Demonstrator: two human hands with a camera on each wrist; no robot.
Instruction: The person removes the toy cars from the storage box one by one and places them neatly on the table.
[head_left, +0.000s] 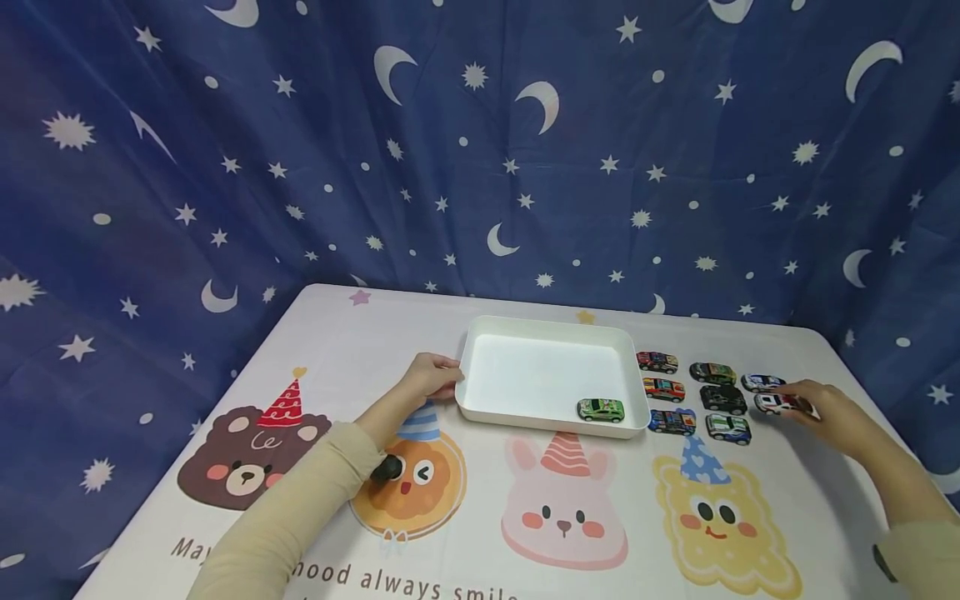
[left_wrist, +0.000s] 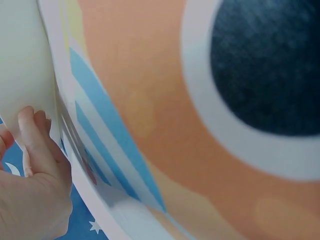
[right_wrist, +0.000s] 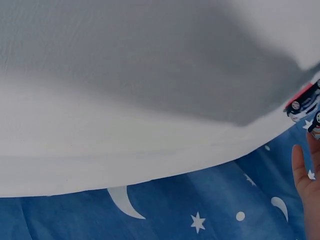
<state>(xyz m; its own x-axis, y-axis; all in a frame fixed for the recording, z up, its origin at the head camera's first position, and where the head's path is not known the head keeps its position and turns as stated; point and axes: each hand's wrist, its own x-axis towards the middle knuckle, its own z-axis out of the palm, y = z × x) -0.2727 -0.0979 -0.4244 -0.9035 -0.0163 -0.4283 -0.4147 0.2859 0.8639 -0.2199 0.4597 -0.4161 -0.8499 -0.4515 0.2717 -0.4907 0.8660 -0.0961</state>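
Note:
My left hand (head_left: 429, 377) grips the left wall of a shallow white tray (head_left: 547, 330). In the left wrist view, thumb and fingers of that hand (left_wrist: 40, 175) pinch the tray's side (left_wrist: 25, 65). A green toy car (head_left: 600, 410) lies inside the tray at its front right corner. On the right, my right hand (head_left: 828, 412) pinches the rear end of a white and red toy car (head_left: 777, 404). Just behind it sits a white and blue toy car (head_left: 762, 382). The right wrist view shows only part of the hand (right_wrist: 311, 187), cut off by the frame.
Between tray and right hand stand more toy cars in loose columns, among them a red one (head_left: 657, 362), an orange one (head_left: 664, 389), a blue one (head_left: 672, 422) and a black one (head_left: 723, 398). A starry blue curtain (head_left: 480, 167) hangs behind the printed tablecloth (head_left: 352, 333).

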